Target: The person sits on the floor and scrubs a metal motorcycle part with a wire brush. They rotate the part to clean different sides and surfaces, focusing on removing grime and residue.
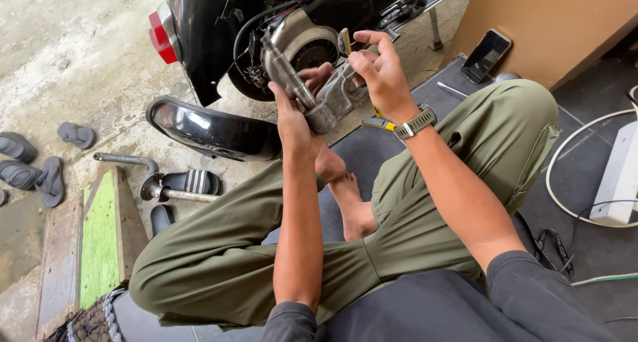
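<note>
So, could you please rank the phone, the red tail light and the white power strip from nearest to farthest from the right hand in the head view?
1. Phone: leaning against the brown box, just to the side of the right hand.
2. Red tail light: on the black scooter's rear, across on the other side.
3. White power strip: at the frame's edge, lower down.

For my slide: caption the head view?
Both hands grip a grey metal engine part beside a black scooter.
</note>
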